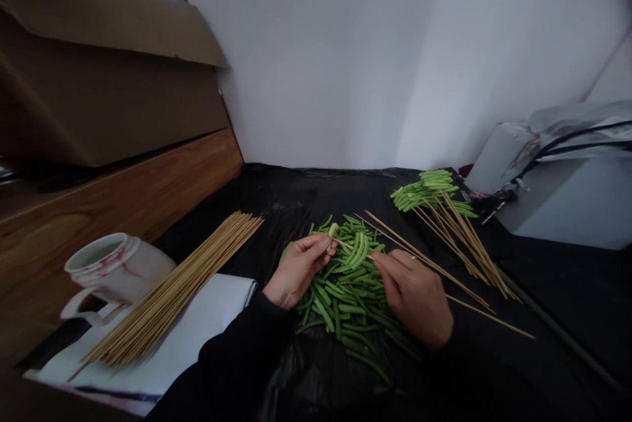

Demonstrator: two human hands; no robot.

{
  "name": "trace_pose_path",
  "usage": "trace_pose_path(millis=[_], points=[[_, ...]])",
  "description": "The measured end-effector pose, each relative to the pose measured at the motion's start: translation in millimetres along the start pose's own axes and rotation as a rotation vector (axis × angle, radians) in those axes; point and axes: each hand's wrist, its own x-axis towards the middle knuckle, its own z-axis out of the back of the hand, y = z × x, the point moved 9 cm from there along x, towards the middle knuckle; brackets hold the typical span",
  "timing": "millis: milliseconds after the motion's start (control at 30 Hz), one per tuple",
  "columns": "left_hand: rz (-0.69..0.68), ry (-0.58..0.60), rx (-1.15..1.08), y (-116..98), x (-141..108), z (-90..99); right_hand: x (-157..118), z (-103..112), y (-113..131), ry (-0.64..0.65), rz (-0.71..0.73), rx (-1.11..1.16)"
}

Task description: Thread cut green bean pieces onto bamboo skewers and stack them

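Between my hands runs a thin wooden skewer (344,244) with several green bean pieces (359,252) threaded on it. My left hand (300,269) pinches another green bean piece (332,235) at the skewer's left end. My right hand (415,293) is closed around the skewer to the right of the threaded beans. Beneath both hands a loose heap of cut green beans (345,310) lies on black plastic sheeting (291,201). A few loose skewers (434,266) lie beside my right hand.
Filled bean skewers (427,190) lie at the back right, near a grey box (573,198) with cables. At left, a large skewer bundle (182,290) rests on white paper (217,307) beside a mug (118,270). A cardboard box (113,93) stands behind, before a pale wall (336,66).
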Motion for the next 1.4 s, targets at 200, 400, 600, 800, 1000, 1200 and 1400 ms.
trace_pose_path(millis=[200, 400, 600, 800, 1000, 1200, 1400], points=[[-0.004, -0.026, 0.026, -1.2, 0.2, 2.3, -0.8, 0.9, 2.1, -0.009, 0.027, -0.043], [0.001, 0.002, 0.077, -0.3, 0.2, 0.3, -1.8, 0.6, 3.7, -0.008, 0.033, -0.031], [0.015, 0.065, 0.103, -0.7, -0.3, -3.7, -3.7, -8.9, 1.5, 0.073, 0.013, 0.034], [0.049, 0.088, 0.072, 3.6, -0.8, -5.9, -4.1, -6.0, 1.6, 0.010, 0.039, 0.089], [0.077, 0.081, 0.058, 4.6, -3.1, -8.1, -4.1, -10.7, 3.1, 0.053, 0.037, 0.120], [0.100, 0.098, 0.058, 6.6, -4.5, -11.4, -3.9, -8.1, 3.5, 0.028, 0.026, 0.155], [0.109, 0.093, 0.068, 7.4, -4.5, -12.4, -3.8, -8.1, 5.7, 0.031, 0.034, 0.145]])
